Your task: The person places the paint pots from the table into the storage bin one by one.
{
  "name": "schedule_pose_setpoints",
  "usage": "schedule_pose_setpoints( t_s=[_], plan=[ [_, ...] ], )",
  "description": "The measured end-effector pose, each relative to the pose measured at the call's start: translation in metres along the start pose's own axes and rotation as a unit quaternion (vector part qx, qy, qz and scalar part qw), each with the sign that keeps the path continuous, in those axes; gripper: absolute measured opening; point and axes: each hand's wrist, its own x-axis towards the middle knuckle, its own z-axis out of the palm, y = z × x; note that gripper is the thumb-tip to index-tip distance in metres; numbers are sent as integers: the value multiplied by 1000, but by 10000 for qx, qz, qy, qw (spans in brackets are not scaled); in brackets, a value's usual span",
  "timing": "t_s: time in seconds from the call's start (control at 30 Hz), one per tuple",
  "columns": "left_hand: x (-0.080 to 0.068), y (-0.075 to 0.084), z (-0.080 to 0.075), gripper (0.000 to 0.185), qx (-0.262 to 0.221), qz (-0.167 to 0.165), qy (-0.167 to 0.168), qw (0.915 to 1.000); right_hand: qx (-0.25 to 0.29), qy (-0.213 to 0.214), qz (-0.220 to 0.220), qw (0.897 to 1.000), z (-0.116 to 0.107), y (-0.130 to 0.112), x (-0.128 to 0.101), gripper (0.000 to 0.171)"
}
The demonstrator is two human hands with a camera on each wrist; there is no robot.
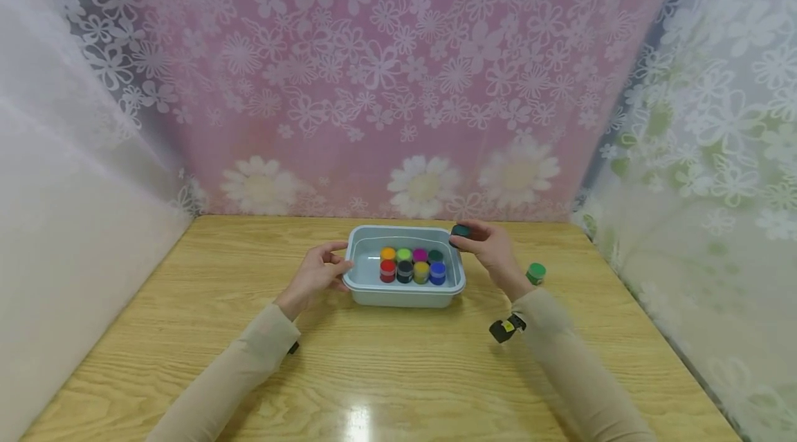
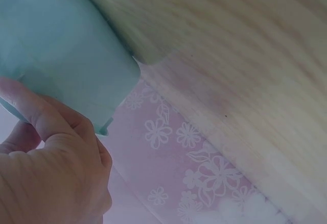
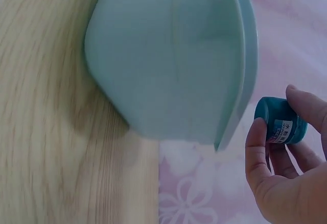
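Observation:
A pale blue-green plastic basin (image 1: 401, 299) sits on the table with several small paint jars grouped inside it, among them a red jar (image 1: 387, 271), a black jar (image 1: 405, 272) and a blue jar (image 1: 438, 273). My left hand (image 1: 316, 274) holds the basin's left rim, thumb near the top edge; the left wrist view shows that hand (image 2: 56, 168) curled at the rim. Between thumb and fingers, my right hand (image 1: 495, 253) pinches a dark teal paint jar (image 3: 280, 122) with a white label. It hovers at the basin's right rim, above table height.
A green paint jar (image 1: 536, 272) stands on the wooden table (image 1: 398, 359), to the right of the basin and close to my right wrist. Flowered curtains (image 1: 398, 82) enclose the back and both sides. A black wrist device (image 1: 507, 328) hangs below my right sleeve.

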Motion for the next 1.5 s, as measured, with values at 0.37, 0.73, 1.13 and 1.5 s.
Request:
schedule_pose_setpoints(
  t_s=[0.37,0.73,1.13,1.5],
  plan=[
    [1,-1,-1,53,66,35,-16,10000,114,-248,-233,9994,32,-7,0,51],
    [2,-2,1,50,101,19,124,9999,-194,-435,-403,9981,61,-15,5,47],
    [0,-5,0,50,-33,26,111,9999,-152,-804,-174,9965,105,-22,8,53],
    [1,-5,0,50,-12,44,116,9999,87,-857,-46,9963,135,-19,16,48]
  ],
)
